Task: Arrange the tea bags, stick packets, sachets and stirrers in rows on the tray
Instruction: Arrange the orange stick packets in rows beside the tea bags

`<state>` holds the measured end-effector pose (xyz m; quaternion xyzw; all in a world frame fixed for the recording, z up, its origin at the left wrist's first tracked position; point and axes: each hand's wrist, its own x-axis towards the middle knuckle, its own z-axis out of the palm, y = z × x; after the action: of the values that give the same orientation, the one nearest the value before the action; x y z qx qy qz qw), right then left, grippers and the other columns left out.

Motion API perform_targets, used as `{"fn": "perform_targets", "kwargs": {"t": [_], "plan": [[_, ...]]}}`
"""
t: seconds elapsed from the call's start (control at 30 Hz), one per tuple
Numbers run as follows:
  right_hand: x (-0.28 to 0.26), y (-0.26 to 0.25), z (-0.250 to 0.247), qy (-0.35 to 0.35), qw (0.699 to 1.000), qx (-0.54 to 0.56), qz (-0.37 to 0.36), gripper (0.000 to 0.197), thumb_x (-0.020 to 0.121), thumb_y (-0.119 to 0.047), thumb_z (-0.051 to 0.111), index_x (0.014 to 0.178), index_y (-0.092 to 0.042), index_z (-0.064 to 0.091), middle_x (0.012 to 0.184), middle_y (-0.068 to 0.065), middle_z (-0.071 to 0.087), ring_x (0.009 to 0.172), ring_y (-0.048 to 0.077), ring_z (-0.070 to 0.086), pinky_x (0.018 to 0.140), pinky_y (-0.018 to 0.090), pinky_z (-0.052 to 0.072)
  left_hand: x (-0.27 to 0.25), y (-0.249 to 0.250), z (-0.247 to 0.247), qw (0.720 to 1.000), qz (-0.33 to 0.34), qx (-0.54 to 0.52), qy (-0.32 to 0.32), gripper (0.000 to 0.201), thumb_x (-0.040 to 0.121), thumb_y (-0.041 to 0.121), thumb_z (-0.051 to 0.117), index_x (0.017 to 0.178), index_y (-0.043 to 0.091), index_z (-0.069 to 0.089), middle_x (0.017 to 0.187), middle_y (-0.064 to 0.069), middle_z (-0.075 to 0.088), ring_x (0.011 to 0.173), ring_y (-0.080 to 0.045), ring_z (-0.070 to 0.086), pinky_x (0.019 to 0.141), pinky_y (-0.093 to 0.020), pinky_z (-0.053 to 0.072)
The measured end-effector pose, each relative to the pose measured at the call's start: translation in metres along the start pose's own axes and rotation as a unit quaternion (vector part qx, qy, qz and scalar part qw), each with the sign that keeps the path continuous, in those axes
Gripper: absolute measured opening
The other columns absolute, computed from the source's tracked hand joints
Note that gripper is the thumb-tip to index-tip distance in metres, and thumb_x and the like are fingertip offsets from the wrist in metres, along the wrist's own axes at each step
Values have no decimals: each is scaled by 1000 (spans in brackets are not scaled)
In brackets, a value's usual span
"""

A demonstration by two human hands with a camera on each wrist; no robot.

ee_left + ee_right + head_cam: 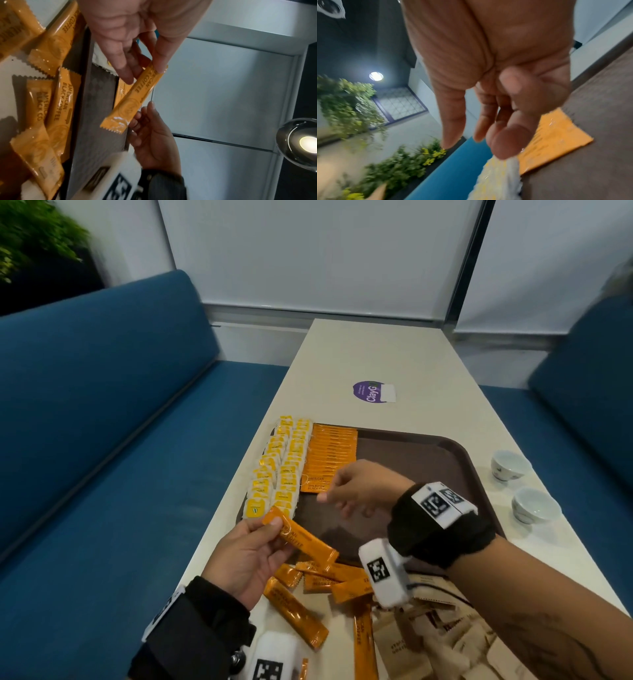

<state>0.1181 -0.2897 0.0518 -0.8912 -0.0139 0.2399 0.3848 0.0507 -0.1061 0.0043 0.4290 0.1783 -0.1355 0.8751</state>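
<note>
A brown tray (411, 460) lies on the white table. Along its left side run two rows of yellow tea bags (277, 470), then a row of orange stick packets (330, 457). My left hand (270, 529) pinches one orange stick packet (301, 541) by its end, held just above the tray's near left corner; the left wrist view shows this stick packet (135, 94) between thumb and fingers. My right hand (337, 496) hovers over the tray beside the orange row, fingers loosely curled and empty. In the right wrist view the right hand (488, 128) holds nothing above the orange row (553, 138).
Loose orange stick packets (294, 611) lie on the table in front of the tray, with brown paper sachets (445, 642) to their right. Two white cups (508, 465) stand right of the tray. A purple sticker (371, 392) lies further back. Blue benches (102, 405) flank the table.
</note>
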Motion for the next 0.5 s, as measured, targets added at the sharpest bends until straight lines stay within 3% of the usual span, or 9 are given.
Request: {"fn": "perform_targets", "kwargs": {"t": [0.1, 0.2, 0.4, 0.5], "plan": [[-29, 2, 17, -75, 997, 18, -8, 26, 82, -38, 70, 94, -16, 66, 76, -6, 67, 63, 2, 62, 67, 25, 45, -3, 0, 3, 1000, 12, -13, 15, 9, 91, 1, 49, 85, 7, 52, 73, -11, 68, 68, -19, 68, 55, -27, 58], [-43, 9, 27, -92, 988, 121, -18, 14, 82, -21, 72, 90, -12, 66, 78, 3, 68, 61, 9, 63, 64, 28, 44, -6, -1, 4, 999, 24, -13, 27, 8, 91, 2, 50, 86, 8, 52, 79, -12, 65, 76, -21, 64, 53, -25, 58], [-40, 22, 15, -5, 988, 155, 18, 5, 85, -11, 67, 89, -10, 66, 66, 2, 63, 53, 5, 58, 50, 19, 38, -11, -6, -5, 998, 17, 57, 27, 6, 92, 9, 51, 90, 11, 57, 70, -5, 64, 71, -18, 60, 57, -32, 55], [-19, 36, -4, 57, 989, 124, 59, 3, 87, -12, 65, 90, -11, 66, 67, 2, 62, 54, 8, 55, 48, 19, 38, -12, -6, -13, 991, 25, 130, 25, 10, 91, 9, 53, 98, 13, 60, 80, -5, 61, 74, -17, 58, 64, -33, 47]]}}
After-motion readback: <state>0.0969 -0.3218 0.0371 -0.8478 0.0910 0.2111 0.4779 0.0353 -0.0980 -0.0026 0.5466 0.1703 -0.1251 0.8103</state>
